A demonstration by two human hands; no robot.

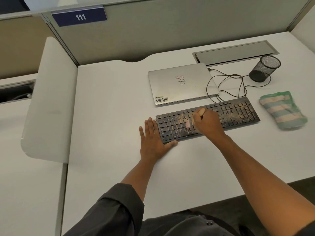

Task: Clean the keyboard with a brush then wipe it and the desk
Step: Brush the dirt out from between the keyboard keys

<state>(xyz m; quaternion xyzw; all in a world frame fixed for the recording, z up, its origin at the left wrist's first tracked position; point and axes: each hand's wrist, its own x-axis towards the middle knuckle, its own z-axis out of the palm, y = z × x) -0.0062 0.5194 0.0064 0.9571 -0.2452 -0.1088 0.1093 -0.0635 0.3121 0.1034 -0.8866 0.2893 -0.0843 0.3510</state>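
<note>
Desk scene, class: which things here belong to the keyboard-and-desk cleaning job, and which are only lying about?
Belong to the job:
keyboard, dusty
brush, gripped by the right hand
left hand, flat at the keyboard's end
folded cloth
desk

Lying about:
closed laptop
mesh pen cup

The keyboard [208, 119] at centre frame was matt black plastic, dusted with pale grit. Above it lay a brushed-metal laptop [182, 83]; at right, a soft striped cloth [283, 109] and wire-mesh cup [265, 68] on the smooth white desk [110, 108].

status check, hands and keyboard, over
Right hand grips brush on dusty keyboard. Left hand flat, bracing its end. Cloth waiting. Nothing blocking.
</note>
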